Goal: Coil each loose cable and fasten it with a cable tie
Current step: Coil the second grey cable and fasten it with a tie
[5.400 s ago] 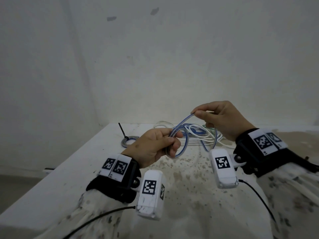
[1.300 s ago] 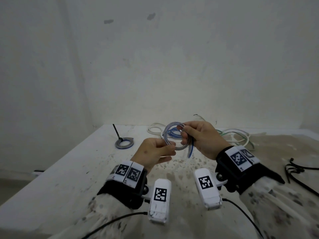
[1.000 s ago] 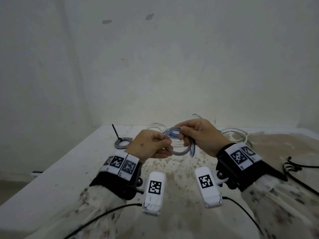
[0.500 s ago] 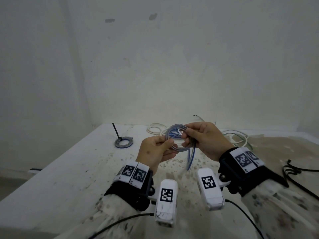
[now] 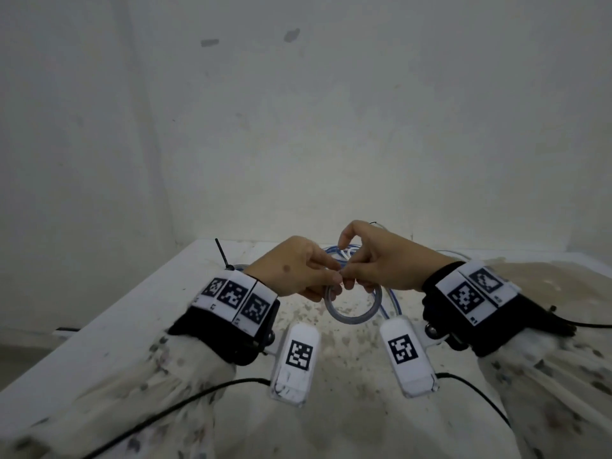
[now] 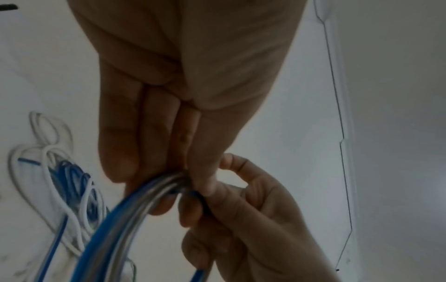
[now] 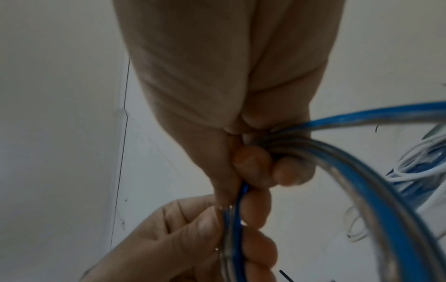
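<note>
A blue and clear cable is wound into a small coil [image 5: 353, 313] that hangs just above the stained table [image 5: 139, 313]. My left hand [image 5: 333, 280] pinches the top of the coil from the left. My right hand [image 5: 351, 283] grips the same spot from the right, its index finger raised and bent. The left wrist view shows my left hand's fingers [image 6: 193, 183] and thumb closed on the coil's strands [image 6: 135, 208]. The right wrist view shows the coil [image 7: 376, 187] passing through my right hand's curled fingers [image 7: 251, 167]. A loose blue end [image 5: 388, 303] trails beside the coil.
Behind the hands a tangle of loose white and blue cables [image 5: 344, 253] lies near the wall. A tied coil with a black cable tie [image 5: 221, 252] sticking up sits at the back left. A black cable [image 5: 592, 325] lies at the right edge.
Over five seconds the cable went from one wide loop to a tight coil. In the last half second the coil tipped down to hang under both hands, and the right index finger lifted.
</note>
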